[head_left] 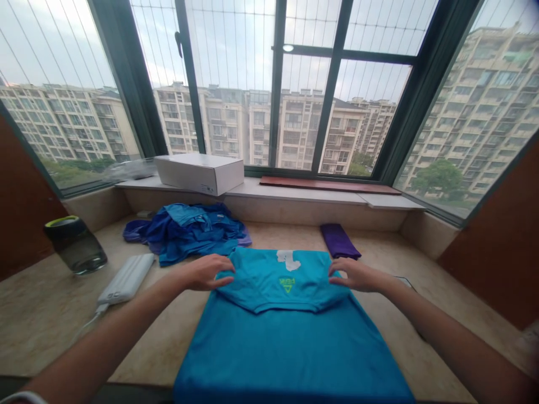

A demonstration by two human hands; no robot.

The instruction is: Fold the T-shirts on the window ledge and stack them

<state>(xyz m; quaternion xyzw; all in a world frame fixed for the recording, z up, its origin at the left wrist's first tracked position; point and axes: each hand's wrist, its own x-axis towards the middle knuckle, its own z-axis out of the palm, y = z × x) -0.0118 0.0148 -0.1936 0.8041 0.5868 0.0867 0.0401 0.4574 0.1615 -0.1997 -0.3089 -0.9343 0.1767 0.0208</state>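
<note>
A blue T-shirt (290, 348) lies spread on the stone ledge, its far end folded back toward me. The folded flap shows a yellow-green logo, upside down to me, and a torn whitish patch. At the flap's left edge rests my left hand (210, 273), its thumb and fingers apart on the fabric. My right hand (356, 275) is at the opposite edge, also with a gap between thumb and fingers. Both hands touch the cloth without visibly pinching it.
Behind to the left is a pile of blue clothes (197, 230); a folded purple cloth (340, 241) lies back right. A white power bank (126, 279) with a cable and a dark bottle (76, 244) stand left. A white box (200, 173) sits on the windowsill. A phone-like object (406, 282) is partly behind my right forearm.
</note>
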